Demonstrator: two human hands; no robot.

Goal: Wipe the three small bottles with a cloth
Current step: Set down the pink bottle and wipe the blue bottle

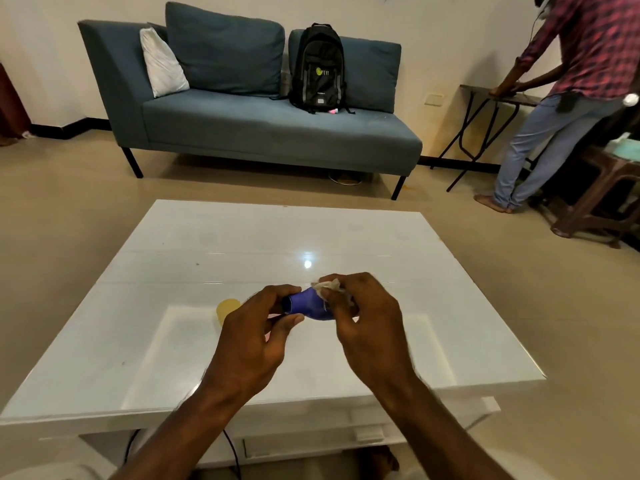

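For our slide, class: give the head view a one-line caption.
Left hand holds a blue bottle above the white table while the right hand rubs it with a cloth.

Around the grip the white table (398, 244) is bare on the far and right sides — only a yellow object (227, 307), perhaps a bottle, stands just left of it.

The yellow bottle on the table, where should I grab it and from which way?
Best guess: grip the yellow bottle around its rounded upper part, coming from the left. The left hand hides its right side, and that hand with the right hand is busy holding the blue bottle against the cloth. Its lower part is hidden.
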